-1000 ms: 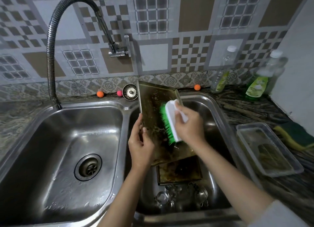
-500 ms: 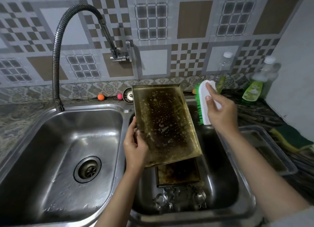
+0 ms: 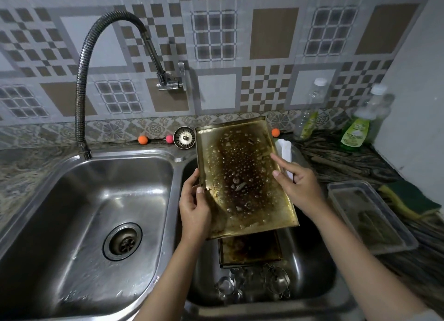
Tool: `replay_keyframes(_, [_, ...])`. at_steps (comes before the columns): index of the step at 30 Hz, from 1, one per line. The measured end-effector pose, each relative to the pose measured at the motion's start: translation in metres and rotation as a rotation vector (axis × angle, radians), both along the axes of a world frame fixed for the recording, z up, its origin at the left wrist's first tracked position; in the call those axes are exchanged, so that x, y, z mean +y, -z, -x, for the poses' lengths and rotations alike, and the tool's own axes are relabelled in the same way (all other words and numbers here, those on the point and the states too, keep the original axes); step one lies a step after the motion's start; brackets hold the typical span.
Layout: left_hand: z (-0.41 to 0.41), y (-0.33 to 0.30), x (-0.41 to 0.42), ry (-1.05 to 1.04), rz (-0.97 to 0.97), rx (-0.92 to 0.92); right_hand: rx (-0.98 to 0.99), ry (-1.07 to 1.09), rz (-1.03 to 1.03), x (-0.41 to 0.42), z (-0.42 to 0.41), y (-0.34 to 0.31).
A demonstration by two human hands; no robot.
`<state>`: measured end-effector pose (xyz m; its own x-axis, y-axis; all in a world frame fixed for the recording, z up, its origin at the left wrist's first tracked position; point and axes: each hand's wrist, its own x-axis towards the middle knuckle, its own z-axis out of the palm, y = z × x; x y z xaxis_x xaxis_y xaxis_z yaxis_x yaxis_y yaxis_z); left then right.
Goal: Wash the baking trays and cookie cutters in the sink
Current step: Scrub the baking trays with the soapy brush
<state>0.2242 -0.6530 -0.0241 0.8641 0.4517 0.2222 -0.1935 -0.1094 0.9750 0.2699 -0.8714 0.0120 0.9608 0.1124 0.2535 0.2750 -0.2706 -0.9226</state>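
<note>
Over the right sink basin (image 3: 319,267), a left hand (image 3: 195,209) grips the near-left edge of a stained baking tray (image 3: 242,176), thumb on top. The right hand (image 3: 299,184), fingers extended and relaxed, touches its right rim. The tray's long axis runs away from the person, far end raised toward the wall.

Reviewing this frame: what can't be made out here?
- Head view: brush bristles, hidden behind the held baking tray.
- Second tray in the right basin: its far part is covered by the held tray.
- Cookie cutters: shapes too dim.
- Bottle label: blurred.
</note>
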Motion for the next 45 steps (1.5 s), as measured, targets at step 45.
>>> replay_keyframes(45, [-0.020, -0.049, -0.021, 0.135, 0.172, -0.113, -0.207, 0.097, 0.046, 0.018, 0.009, -0.005])
